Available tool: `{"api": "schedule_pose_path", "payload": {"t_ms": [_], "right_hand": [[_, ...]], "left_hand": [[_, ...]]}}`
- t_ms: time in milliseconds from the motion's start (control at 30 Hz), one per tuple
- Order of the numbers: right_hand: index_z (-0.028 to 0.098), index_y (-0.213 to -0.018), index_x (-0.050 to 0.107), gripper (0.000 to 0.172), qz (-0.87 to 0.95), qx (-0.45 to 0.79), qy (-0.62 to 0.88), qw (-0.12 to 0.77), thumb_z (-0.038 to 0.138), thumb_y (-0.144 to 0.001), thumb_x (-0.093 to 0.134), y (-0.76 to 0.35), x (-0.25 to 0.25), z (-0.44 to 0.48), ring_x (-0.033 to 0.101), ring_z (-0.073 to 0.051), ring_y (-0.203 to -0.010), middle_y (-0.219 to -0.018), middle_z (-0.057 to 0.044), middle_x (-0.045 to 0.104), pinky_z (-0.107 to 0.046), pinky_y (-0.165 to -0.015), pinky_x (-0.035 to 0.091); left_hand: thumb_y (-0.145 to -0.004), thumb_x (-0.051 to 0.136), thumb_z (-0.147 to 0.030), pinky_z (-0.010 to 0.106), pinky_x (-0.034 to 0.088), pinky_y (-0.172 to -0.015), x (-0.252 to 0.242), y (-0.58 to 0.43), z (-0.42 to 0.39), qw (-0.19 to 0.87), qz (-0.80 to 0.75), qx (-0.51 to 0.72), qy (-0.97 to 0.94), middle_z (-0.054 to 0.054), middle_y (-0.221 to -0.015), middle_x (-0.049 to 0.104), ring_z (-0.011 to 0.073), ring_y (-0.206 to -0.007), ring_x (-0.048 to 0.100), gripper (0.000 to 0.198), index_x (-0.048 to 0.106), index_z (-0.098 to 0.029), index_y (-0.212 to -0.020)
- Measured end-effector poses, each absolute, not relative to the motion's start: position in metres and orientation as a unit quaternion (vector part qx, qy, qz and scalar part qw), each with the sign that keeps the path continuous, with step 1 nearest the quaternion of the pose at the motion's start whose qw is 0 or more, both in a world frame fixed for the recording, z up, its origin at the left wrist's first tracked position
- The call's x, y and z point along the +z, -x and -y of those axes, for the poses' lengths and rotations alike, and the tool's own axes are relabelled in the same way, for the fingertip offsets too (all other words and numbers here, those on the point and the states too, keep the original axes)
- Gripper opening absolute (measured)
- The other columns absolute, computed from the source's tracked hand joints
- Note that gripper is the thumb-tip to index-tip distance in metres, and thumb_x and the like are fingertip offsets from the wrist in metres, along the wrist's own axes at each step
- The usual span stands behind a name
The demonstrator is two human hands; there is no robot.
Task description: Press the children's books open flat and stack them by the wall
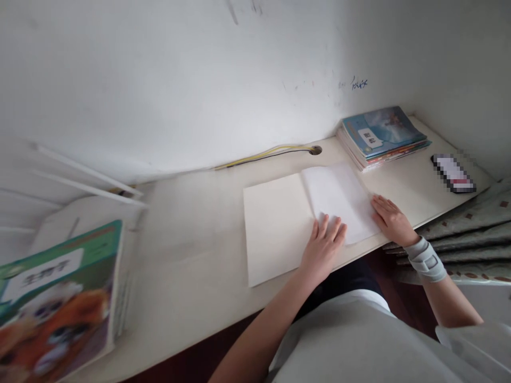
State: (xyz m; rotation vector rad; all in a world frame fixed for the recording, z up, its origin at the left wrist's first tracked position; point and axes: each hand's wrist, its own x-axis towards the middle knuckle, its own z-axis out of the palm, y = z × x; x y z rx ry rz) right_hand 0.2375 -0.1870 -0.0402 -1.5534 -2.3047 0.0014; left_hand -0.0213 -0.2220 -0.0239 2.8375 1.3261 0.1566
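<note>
An open blank booklet [275,229] lies on the desk in front of me, its left side cream and its right side a whiter, thin-looking sheet [339,199]. My left hand [325,244] rests flat at the lower part of the white sheet, close to the fold, fingers a little apart. At the sheet's right edge, my right hand [391,218] lies with its fingers stretched out and touching the paper. A grey strap is wound around the right wrist. Neither hand grasps anything.
A stack of books [383,133] stands at the back right, with a phone [453,173], pixelated, beside it. More books [59,303] are at the near left. Cables [263,154] run along the wall into a desk hole. A curtain [471,234] hangs at the right edge.
</note>
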Motion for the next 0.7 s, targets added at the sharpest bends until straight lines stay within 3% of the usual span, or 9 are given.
{"api": "schedule_pose_path", "payload": {"t_ms": [133, 233, 333, 400, 533, 700], "right_hand": [[0.010, -0.127, 0.052, 0.044, 0.818, -0.005, 0.546, 0.180, 0.033, -0.093, 0.036, -0.243, -0.042, 0.185, 0.043, -0.025, -0.128, -0.135, -0.016, 0.050, -0.044, -0.105, 0.037], [0.010, -0.127, 0.052, 0.043, 0.823, -0.008, 0.542, 0.172, 0.032, -0.093, 0.038, -0.244, -0.040, 0.186, 0.044, -0.025, -0.128, -0.134, -0.017, 0.051, -0.043, -0.104, 0.039], [0.008, -0.124, 0.054, 0.042, 0.824, -0.030, 0.545, 0.149, 0.030, -0.092, 0.040, -0.227, -0.028, 0.191, 0.043, -0.028, -0.128, -0.136, -0.020, 0.048, -0.045, -0.103, 0.039], [0.010, -0.125, 0.054, 0.040, 0.832, -0.045, 0.535, 0.137, 0.028, -0.092, 0.040, -0.201, -0.015, 0.191, 0.039, -0.030, -0.130, -0.140, -0.020, 0.042, -0.048, -0.103, 0.037], [0.018, -0.129, 0.052, 0.040, 0.890, -0.021, 0.438, 0.122, 0.030, -0.094, 0.034, -0.128, 0.011, 0.170, 0.033, -0.026, -0.135, -0.143, -0.013, 0.041, -0.049, -0.109, 0.026], [0.009, -0.138, 0.039, 0.056, 0.902, 0.050, 0.427, 0.031, 0.043, -0.094, 0.033, -0.075, 0.009, 0.124, 0.024, -0.030, -0.138, -0.149, -0.017, 0.028, -0.055, -0.107, 0.024]], "left_hand": [[-0.093, 0.039, -0.031, 0.057, 0.018, -0.111, -0.017, 0.020, 0.220, 0.070, -0.392, 0.077, -0.914, 0.010, -0.146, 0.037, 0.0332, -0.139, 0.020, 0.044, 0.042, -0.018, -0.135], [-0.091, 0.040, -0.046, 0.050, 0.023, -0.112, -0.012, 0.039, 0.217, 0.159, -0.389, 0.149, -0.895, 0.011, -0.150, 0.029, 0.0291, -0.140, 0.017, 0.054, 0.037, -0.021, -0.139], [-0.094, 0.033, -0.040, 0.045, 0.026, -0.111, -0.012, 0.083, 0.212, 0.163, -0.523, 0.290, -0.785, 0.011, -0.152, 0.024, 0.0233, -0.140, 0.019, 0.050, 0.030, -0.024, -0.141], [-0.093, 0.034, -0.040, 0.048, 0.021, -0.113, -0.015, 0.117, 0.211, 0.119, -0.622, 0.346, -0.692, 0.012, -0.152, 0.025, 0.0247, -0.141, 0.018, 0.051, 0.031, -0.021, -0.141], [-0.092, 0.032, -0.047, 0.046, 0.017, -0.114, -0.025, 0.163, 0.217, 0.170, -0.713, 0.334, -0.593, 0.017, -0.151, 0.025, 0.0258, -0.140, 0.020, 0.061, 0.027, -0.014, -0.143], [-0.091, 0.032, -0.051, 0.043, 0.024, -0.113, -0.035, 0.170, 0.226, 0.235, -0.704, 0.365, -0.562, 0.016, -0.149, 0.030, 0.0239, -0.136, 0.032, 0.065, 0.019, -0.018, -0.146]]}}
